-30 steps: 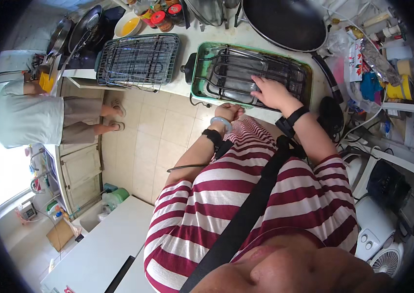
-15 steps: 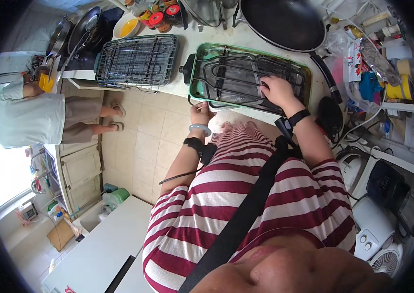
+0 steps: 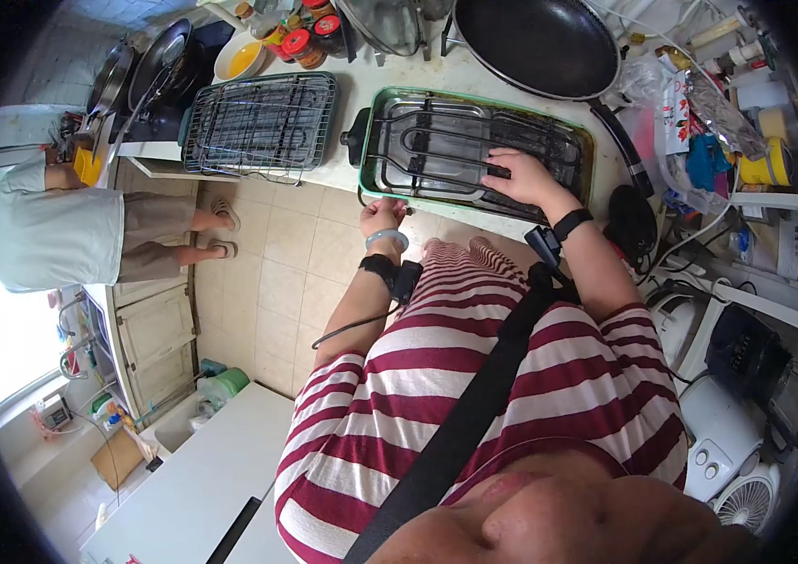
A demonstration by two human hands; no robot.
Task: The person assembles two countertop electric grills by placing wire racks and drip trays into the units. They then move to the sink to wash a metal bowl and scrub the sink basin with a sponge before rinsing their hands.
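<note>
A green-rimmed electric grill (image 3: 368,172) lies on the counter in front of me, with a shallow metal tray inside. Across it runs a looped black heating element (image 3: 446,115). My right hand (image 3: 523,179) reaches over the grill's front side, its fingers closed on a dark bracket of that element. At the near left corner, just below the green rim, is my left hand (image 3: 383,218). Its fingers are curled together by a small dark part, and what they hold is hidden.
A second grill with a wire rack (image 3: 262,127) stands to the left. Behind are a wok (image 3: 535,42), red-lidded jars (image 3: 297,43) and a bowl (image 3: 240,58) with yellow contents. Plastic bags and cables crowd the right. Another person (image 3: 55,221) stands at the far left counter.
My right hand has moved a little left with the heating element. Grey material under the element has shifted, and the shiny tray bottom shows more. My left hand's fingers have turned slightly at the corner.
</note>
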